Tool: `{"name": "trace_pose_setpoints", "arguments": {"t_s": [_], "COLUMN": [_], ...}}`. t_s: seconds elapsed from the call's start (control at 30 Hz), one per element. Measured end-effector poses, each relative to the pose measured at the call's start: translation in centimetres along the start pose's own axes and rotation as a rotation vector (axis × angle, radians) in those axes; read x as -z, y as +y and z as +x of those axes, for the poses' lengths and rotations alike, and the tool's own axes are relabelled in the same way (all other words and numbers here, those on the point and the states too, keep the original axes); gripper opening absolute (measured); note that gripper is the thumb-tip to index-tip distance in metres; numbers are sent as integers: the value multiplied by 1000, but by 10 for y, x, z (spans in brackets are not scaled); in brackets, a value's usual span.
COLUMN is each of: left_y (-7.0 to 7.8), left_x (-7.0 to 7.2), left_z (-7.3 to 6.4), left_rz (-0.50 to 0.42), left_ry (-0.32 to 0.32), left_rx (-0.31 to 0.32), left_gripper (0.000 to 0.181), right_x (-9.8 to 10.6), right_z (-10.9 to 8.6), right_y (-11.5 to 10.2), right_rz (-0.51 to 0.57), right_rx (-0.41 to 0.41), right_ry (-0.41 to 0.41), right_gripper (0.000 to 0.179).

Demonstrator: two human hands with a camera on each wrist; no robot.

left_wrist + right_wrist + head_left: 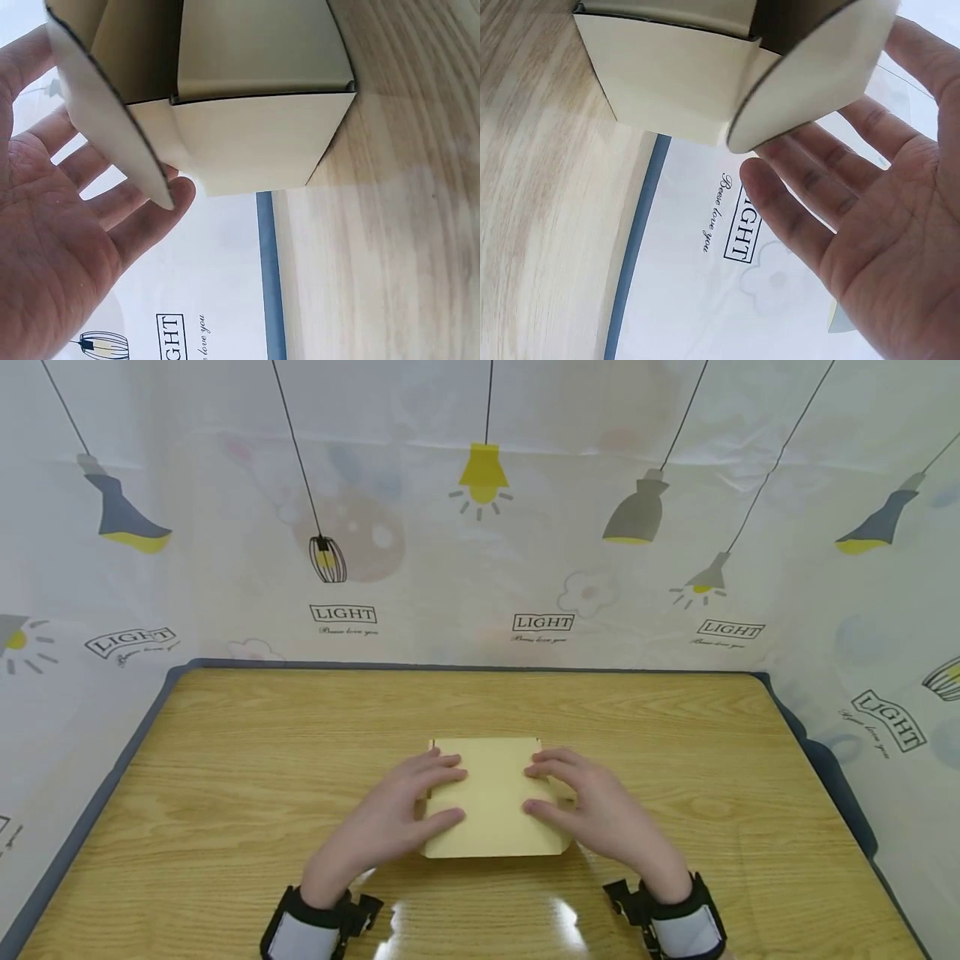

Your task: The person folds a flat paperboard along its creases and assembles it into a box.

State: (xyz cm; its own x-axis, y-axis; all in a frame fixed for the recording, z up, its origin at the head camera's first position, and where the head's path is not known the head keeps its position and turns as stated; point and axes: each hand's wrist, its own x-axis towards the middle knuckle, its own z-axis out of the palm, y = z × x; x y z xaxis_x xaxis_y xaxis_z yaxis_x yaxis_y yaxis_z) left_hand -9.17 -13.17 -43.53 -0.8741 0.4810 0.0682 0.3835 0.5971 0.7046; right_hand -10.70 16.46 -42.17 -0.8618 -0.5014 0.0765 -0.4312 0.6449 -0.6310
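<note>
A pale yellow cardboard box [495, 797] sits on the table, and its top panel faces up in the head view. My left hand [401, 806] lies over its left edge with thumb and fingertips on the top panel. Over the right edge, my right hand [596, 806] touches the panel the same way. In the left wrist view a side flap [112, 120] of the lid stands out from the box, beside the fingers, and a gap shows the dark inside. The right wrist view shows another rounded flap [810, 82] near the right fingers, also apart from the box wall.
The wood-grain table [300, 710] extends around the box. A white sheet printed with lamps [450, 593] rises behind and along both sides, with a grey-blue border [480, 667] at the table's back edge. Black straps [322, 918] circle both wrists.
</note>
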Motion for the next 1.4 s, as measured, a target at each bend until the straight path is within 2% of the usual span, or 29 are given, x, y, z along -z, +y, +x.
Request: {"name": "trace_pose_setpoints", "arguments": {"t_s": [0.17, 0.47, 0.8, 1.4], "left_y": [0, -1, -6, -9], "left_x": [-5, -10, -15, -15], "left_z": [3, 6, 8, 7], "left_rz": [45, 98, 132, 165], "left_ry": [11, -13, -25, -40], "left_rx": [-38, -31, -65, -81], "left_gripper": [50, 52, 55, 55], "right_x": [-4, -11, -17, -22], "right_z": [2, 4, 7, 5], "right_y": [-2, -3, -3, 3], "right_rz": [-49, -139, -214, -261], "right_rx": [-10, 21, 50, 103], "right_ry": [-8, 6, 32, 35], "right_gripper": [43, 42, 40, 41]}}
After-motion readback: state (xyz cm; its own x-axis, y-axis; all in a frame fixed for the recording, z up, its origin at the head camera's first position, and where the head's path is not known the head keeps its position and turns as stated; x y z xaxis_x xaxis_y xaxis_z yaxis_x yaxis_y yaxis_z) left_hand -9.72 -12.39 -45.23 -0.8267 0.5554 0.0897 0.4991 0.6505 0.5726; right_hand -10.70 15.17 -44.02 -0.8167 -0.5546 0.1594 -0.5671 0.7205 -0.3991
